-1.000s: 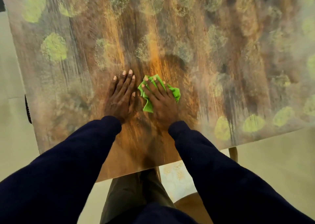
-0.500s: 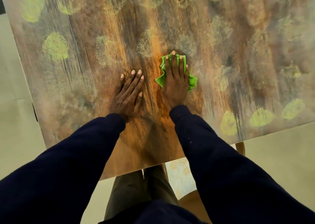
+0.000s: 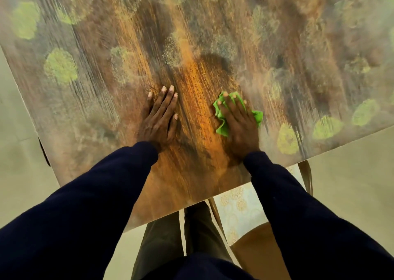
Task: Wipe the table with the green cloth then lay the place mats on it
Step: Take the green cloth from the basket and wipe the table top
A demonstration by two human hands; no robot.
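A brown wooden table (image 3: pixel 89 92) with a glossy top and faint green round patches fills the view. My right hand (image 3: pixel 238 126) lies flat on a crumpled green cloth (image 3: pixel 221 119), pressing it to the table near the front edge. Only the cloth's edges show around the fingers. My left hand (image 3: pixel 160 117) rests flat on the bare wood to the left of the cloth, fingers together, holding nothing. No place mats are in view.
The table's front edge (image 3: pixel 191 203) runs diagonally just below my forearms. A wooden chair (image 3: pixel 255 247) with a patterned cushion (image 3: pixel 238 211) stands under the edge to the right of my legs. Pale floor lies on both sides.
My right hand has slid the green cloth to the right and back toward the front edge. My left hand stays flat in about the same place.
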